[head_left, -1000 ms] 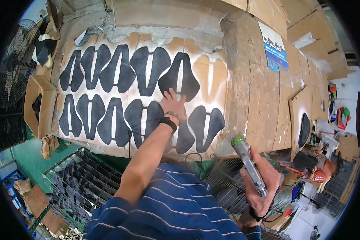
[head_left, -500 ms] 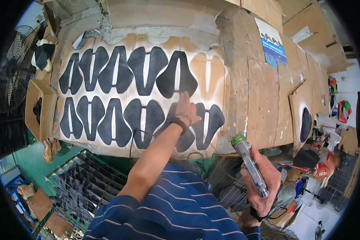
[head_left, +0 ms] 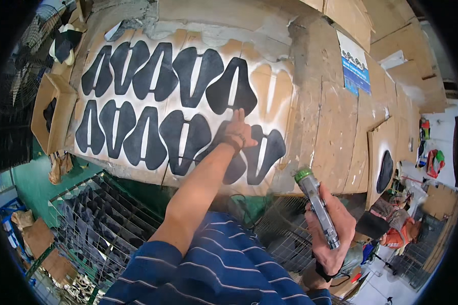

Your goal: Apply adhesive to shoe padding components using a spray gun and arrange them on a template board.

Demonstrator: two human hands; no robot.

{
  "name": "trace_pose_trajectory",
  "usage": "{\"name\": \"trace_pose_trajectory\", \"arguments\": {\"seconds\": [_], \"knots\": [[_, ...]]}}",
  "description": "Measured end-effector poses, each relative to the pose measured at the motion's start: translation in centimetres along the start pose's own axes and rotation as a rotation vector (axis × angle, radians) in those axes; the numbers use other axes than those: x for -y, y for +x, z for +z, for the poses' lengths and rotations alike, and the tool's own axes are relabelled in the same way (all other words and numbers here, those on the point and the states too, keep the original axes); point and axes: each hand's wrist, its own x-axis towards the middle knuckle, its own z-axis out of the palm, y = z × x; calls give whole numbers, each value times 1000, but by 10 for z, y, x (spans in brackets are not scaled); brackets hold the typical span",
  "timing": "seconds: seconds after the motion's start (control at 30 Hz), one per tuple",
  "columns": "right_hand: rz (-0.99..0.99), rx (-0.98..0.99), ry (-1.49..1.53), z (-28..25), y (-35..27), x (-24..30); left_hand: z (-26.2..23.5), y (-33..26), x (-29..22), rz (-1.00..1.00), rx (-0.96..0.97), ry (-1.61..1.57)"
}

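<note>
Several black saddle-shaped pieces lie in two rows on a paint-whitened cardboard-covered bench. My left hand reaches out over the lower row, fingers extended up to the lower edge of the rightmost upper piece, touching it; a dark band circles the wrist. My right hand stays low at the right, closed around a metal spray gun with a green cap pointing up, held apart from the bench.
A wire rack holding dark pieces stands below the bench at left. An open cardboard box sits at the bench's left end. A fan stands far left. Another black piece leans on cardboard at right, beside a seated person.
My left hand has moved right and upward, from the lower-row piece to the bottom of the rightmost upper piece. My right hand and the spray gun have hardly moved.
</note>
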Motion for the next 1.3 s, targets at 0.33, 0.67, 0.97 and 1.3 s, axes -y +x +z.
{"name": "trace_pose_trajectory", "arguments": {"seconds": [0.33, 0.67, 0.97, 1.3], "knots": [[60, 2, -16, 16, -25, 48, 13, -6, -7, 15, 23, 39], [-4, -25, -163, 29, -23, 69, 17, -10, -1, 51, 22, 22], [-51, 195, -158, 13, -3, 48, 11, -15, -2, 11, 56, -22], [112, 266, -94, 12, 6, 47, 18, -14, -9, -7, -6, -46]]}}
